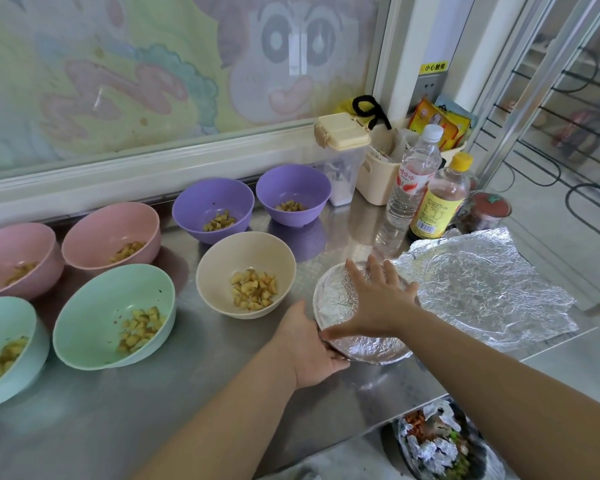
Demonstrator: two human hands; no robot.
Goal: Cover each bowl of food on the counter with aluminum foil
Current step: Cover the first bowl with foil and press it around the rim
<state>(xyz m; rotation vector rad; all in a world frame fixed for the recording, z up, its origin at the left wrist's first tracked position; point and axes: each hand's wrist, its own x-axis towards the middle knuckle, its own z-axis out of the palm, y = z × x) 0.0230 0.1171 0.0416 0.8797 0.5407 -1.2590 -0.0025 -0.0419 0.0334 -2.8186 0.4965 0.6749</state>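
Foil-covered bowl (329,299) near the front edge of the steel counter (153,410), right of centre. Right hand (378,299) lies flat on its foil top, fingers straight and spread. Left hand (309,348) grips the bowl's near-left rim, fingers curled under the foil edge. Loose foil sheet (482,285) lies just beside the bowl, toward the right edge. Beige bowl (215,265) stands just left of the covered one. Purple bowls (201,202) sit by the back edge, and pink bowls (94,230) and green bowls (94,306) sit toward the left edge. All of these are uncovered and hold diced food. Bottles (413,178) stand in the back right corner.
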